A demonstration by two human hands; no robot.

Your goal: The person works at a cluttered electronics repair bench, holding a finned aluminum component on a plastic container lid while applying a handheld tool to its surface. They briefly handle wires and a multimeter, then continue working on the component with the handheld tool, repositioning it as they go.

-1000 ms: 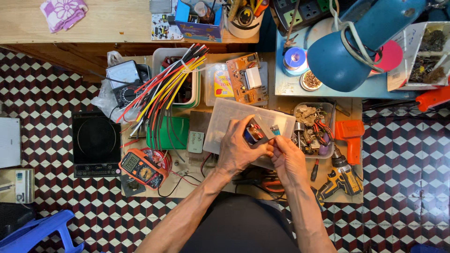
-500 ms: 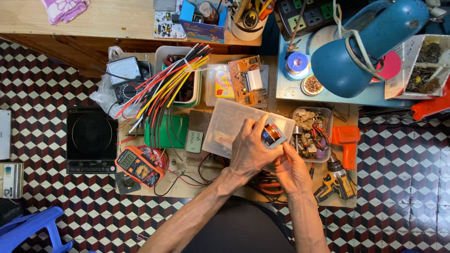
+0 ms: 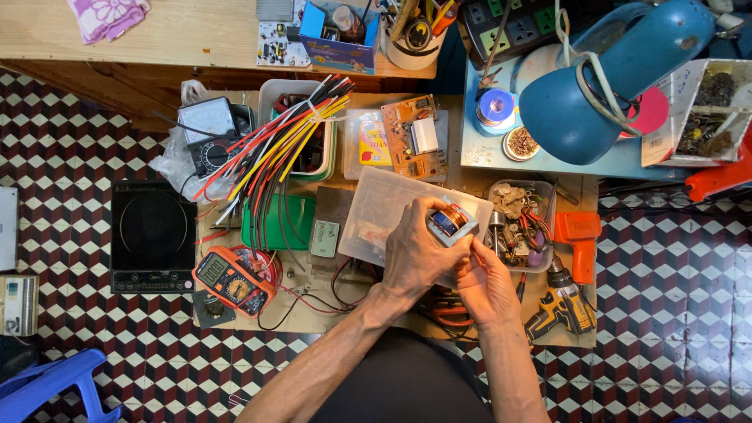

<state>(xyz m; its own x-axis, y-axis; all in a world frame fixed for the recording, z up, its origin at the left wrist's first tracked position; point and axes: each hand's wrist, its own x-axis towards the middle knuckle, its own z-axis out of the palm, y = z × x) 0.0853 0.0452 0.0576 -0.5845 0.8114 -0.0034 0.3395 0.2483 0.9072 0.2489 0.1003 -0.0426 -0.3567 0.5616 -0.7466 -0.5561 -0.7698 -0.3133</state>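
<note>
1. I am watching the left hand (image 3: 413,254) clenching around a small coil (image 3: 450,223), a copper winding in a pale frame, fingers wrapping its near side.
2. The coil is sitting just above the clear lid (image 3: 381,205), over the lid's right end, lifted off the bench.
3. Its long axis is running from lower left to upper right, and the open face with the copper is pointing up at me, tilting a little to the right.
4. The right hand (image 3: 487,280) is coming in just below and right of the coil, fingertips pinching at the frame's lower right corner; I cannot tell whether it is gripping the frame or a fine wire.
5. Right of the lid, a parts tray (image 3: 546,205) is holding mixed bits, and an orange tool (image 3: 577,239) is lying beyond it.
6. Left of the lid, a green tray (image 3: 266,227) is lying under a bundle of wires (image 3: 274,149).
7. Further left and lower, an orange multimeter (image 3: 232,280) is resting face up.
8. Above the lid, a circuit board (image 3: 415,137) is lying flat.
9. Up and right of the lid, a blue lamp (image 3: 615,74) is leaning over the bench.
</note>
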